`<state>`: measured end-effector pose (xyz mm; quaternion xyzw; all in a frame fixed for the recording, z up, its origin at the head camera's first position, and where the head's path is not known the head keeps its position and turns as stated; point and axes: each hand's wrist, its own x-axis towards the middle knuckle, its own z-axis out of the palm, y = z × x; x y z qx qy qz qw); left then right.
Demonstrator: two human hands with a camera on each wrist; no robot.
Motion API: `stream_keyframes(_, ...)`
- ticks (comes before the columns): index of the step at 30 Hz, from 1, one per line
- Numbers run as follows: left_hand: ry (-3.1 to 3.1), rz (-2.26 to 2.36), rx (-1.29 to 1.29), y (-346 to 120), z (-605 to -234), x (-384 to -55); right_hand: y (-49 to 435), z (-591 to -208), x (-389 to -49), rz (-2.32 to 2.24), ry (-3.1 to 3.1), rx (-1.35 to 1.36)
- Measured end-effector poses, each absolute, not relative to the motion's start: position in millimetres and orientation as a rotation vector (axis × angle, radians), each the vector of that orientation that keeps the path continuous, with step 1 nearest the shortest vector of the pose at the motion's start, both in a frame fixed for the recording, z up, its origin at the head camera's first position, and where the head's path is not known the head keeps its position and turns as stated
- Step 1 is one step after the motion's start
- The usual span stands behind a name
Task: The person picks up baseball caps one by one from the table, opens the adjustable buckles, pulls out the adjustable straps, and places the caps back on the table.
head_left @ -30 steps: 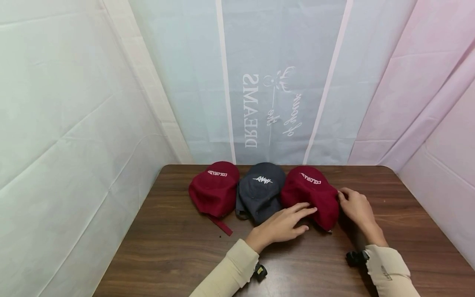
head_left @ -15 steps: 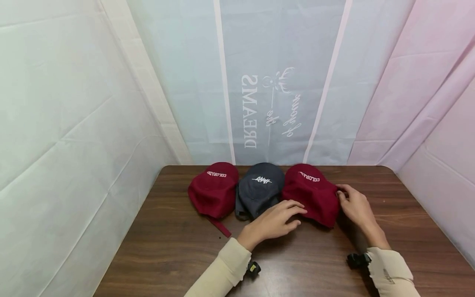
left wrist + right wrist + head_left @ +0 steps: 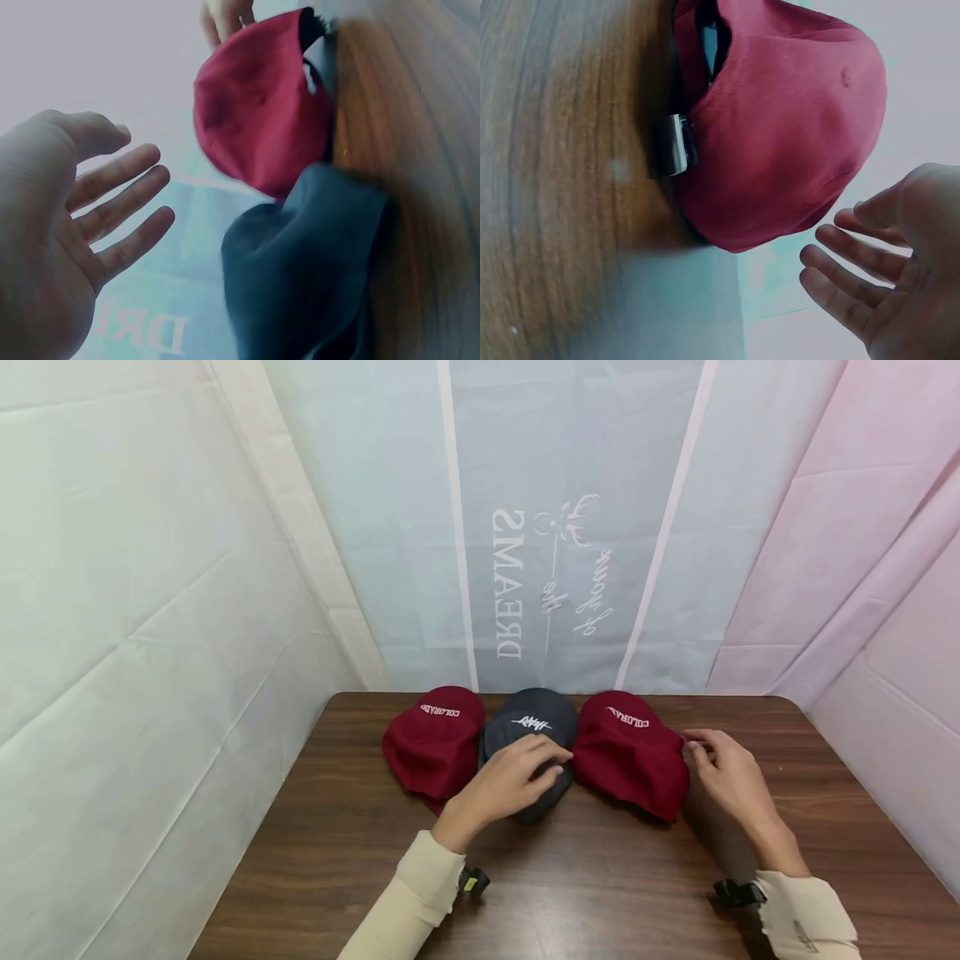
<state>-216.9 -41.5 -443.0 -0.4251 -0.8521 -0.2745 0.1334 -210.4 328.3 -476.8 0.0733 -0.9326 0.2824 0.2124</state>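
Three baseball caps stand side by side near the table's back edge. A dark grey cap (image 3: pixel 534 714) with white lettering is in the middle, a maroon cap (image 3: pixel 438 739) on its left and another maroon cap (image 3: pixel 630 752) on its right. Above the grey cap's near part is my left hand (image 3: pixel 510 781), hiding some of it; the left wrist view shows its fingers (image 3: pixel 124 214) spread and holding nothing. My right hand (image 3: pixel 731 777) is at the right maroon cap's right side, fingers (image 3: pixel 847 262) loosely bent. Whether a fingertip touches that cap I cannot tell. A metal strap buckle (image 3: pixel 676 146) shows on it.
The caps are on a brown wood-grain table (image 3: pixel 585 893). Behind it hangs a pale blue cloth (image 3: pixel 585 568) with white lettering, close to the caps. White cloth walls (image 3: pixel 150 693) rise on both sides.
My left hand has left the right maroon cap and moved left over the grey one. The right cap's near edge has settled slightly. My right hand stays beside it.
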Motion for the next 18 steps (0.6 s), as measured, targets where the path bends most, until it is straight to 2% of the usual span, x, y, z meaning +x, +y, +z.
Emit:
stream_keyframes(12,-2.46,-0.808,-1.107,-95.0,-432.8,-218.6,319.5,-461.7,-200.2,0.713,-2.498,0.436)
stream_keyframes(18,-2.446,-0.751,-1.034,-124.5,-432.2,-223.6,322.3,-455.1,-194.7,0.679,-2.486,0.469)
